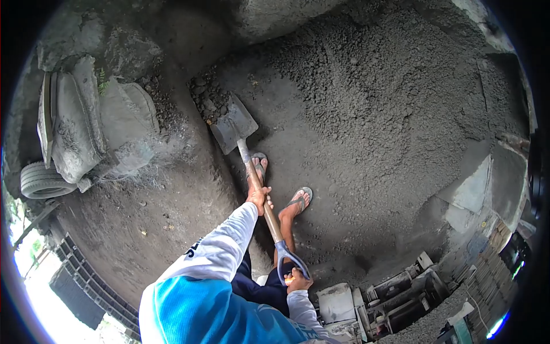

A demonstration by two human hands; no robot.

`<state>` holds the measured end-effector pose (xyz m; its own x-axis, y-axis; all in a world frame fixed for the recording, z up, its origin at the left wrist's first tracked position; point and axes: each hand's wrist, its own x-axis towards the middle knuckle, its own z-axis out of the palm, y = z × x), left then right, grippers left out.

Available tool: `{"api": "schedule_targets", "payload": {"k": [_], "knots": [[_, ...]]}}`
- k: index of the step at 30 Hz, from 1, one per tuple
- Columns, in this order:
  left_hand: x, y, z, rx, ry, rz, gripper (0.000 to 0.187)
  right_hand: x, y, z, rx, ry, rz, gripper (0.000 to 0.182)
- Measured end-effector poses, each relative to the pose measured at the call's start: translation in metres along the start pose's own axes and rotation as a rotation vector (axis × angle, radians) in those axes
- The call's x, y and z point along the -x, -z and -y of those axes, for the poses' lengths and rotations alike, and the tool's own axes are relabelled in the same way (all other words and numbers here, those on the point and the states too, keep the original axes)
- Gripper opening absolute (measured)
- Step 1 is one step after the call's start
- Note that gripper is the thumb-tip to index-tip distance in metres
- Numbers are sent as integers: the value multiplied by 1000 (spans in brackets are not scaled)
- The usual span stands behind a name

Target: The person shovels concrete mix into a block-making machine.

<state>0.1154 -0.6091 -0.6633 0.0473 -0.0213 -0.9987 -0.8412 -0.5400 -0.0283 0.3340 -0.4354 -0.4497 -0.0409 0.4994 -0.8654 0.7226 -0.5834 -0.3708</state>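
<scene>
A shovel with a grey metal blade (234, 123) and a brown wooden shaft slants from the upper left down toward my body. My left hand (259, 199) is wrapped round the middle of the shaft. At the lower end, my right hand (297, 280) grips the D-shaped handle (282, 252). The blade rests by the dark rubble (207, 97) along the foot of a raised earthen ledge. To the right spreads a wide heap of grey, crumbly material (378, 103).
My sandalled feet (302, 199) stand on the grey floor between the ledge (172, 195) and the heap. Stiff grey sacks (77, 126) and a tyre (46, 180) lie at left. Metal machinery (401, 298) stands at lower right, and grey sheets (472, 186) lean at right.
</scene>
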Motion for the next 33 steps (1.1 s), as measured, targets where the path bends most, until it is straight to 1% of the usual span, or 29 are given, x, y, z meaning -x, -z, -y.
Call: {"api": "schedule_targets", "payload": {"k": [1,3,4,5,6,7,8,9,10,11,12,13,14,15,16,17,18,19,20,22,23,24,26,27,29,30,31,32,33], "knots": [[0,1,-5,38,14,29,19,3,-2,1,61,58,38,8],[-7,1,-19,58,1,47,15,4,-15,2,-25,9,90,8],[-2,-4,-30,-9,-70,-9,15,7,-25,10,-65,-14,114,9],[-7,-2,-38,-3,-90,-1,16,9,-35,19,-106,-88,141,9],[-18,5,-45,2,-114,10,18,17,-43,29,-119,-103,180,8],[-72,26,-39,-7,-113,154,16,25,-52,38,-136,-116,220,8],[-52,20,-49,-32,-88,88,15,33,-57,43,-152,-129,259,8],[-13,9,-65,-58,-63,21,14,42,-61,47,-118,-100,299,8],[14,2,-77,-82,-39,-47,14,46,-63,43,-137,-111,273,8],[12,7,-78,-120,-42,7,13,49,-64,36,-156,-120,249,8],[-13,18,-79,-247,-123,24,14,51,-68,31,-175,-129,222,8],[-8,18,-90,-371,-207,31,16,56,-79,34,-188,-163,245,9],[-7,17,-110,-220,43,-94,19,49,-88,15,-224,-185,268,8],[-10,17,-128,-178,-44,-95,17,25,-98,-23,-175,-46,346,15],[2,14,-155,-175,-59,-111,17,14,-111,-37,-313,-86,463,20],[-4,16,-180,-179,-34,-131,17,4,-125,-50,-444,-141,579,26],[-12,18,-196,-187,-8,-149,19,-2,-137,-52,-764,-380,725,26],[-18,15,-197,-182,-32,-139,19,-8,-138,-58,-482,-229,540,22],[-24,15,-189,-175,-51,-131,19,-19,-146,-51,-195,-243,361,22],[-39,3,-175,-174,-103,-127,19,-45,-135,-41,-538,-366,365,10],[-39,-5,-171,-171,-139,-147,20,-47,-141,-17,-387,-350,246,8],[-37,-10,-166,-168,-171,-174,20,-45,-149,3,-283,-268,150,9],[-25,-24,-158,-131,-154,-161,20,-60,-142,17,-266,-226,120,10],[-24,-30,-153,-117,-149,-135,20,-61,-139,24,-205,-116,121,10],[-31,-31,-135,-70,-160,-83,20,-81,-115,25,-273,-131,164,10],[-19,-38,-128,-19,-191,-77,19,-87,-104,25,-306,-144,190,9],[5,-44,-122,-6,-257,-49,19,-83,-100,36,-276,-104,160,14],[34,-53,-116,7,-328,-16,19,-78,-90,46,-309,-97,194,14],[55,-61,-109,63,-369,-41,11,-78,-80,53,-296,-91,179,13]]}}
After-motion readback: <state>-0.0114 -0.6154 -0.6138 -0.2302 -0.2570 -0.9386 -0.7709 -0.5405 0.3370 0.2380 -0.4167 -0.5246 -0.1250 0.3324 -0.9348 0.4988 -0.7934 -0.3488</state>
